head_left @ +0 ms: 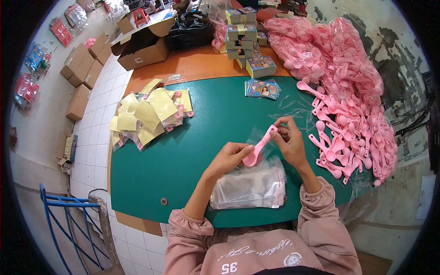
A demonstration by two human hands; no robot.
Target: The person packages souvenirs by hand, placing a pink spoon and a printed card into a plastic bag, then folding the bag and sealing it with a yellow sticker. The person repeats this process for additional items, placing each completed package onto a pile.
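A pink plastic spoon [260, 149] is held slantwise between my hands, above the green tabletop. The fingers of my left hand [232, 157] are closed on it near the bowl, at the lower left end. At the upper right end, my right hand [289, 140] pinches the handle by its hole. Clear plastic film shows around and behind the spoon; whether the spoon is inside it I cannot tell. Just below my hands lies a stack of clear plastic bags [247, 189]. A large heap of pink spoons [353, 137] stands at the right.
Packed bags with yellow cards [153, 110] are piled on the left of the green table [151, 183]. Printed cards [262, 89] lie at the back, below stacked card bundles [241, 34]. An open cardboard box [145, 55] and a black bag [190, 31] stand behind.
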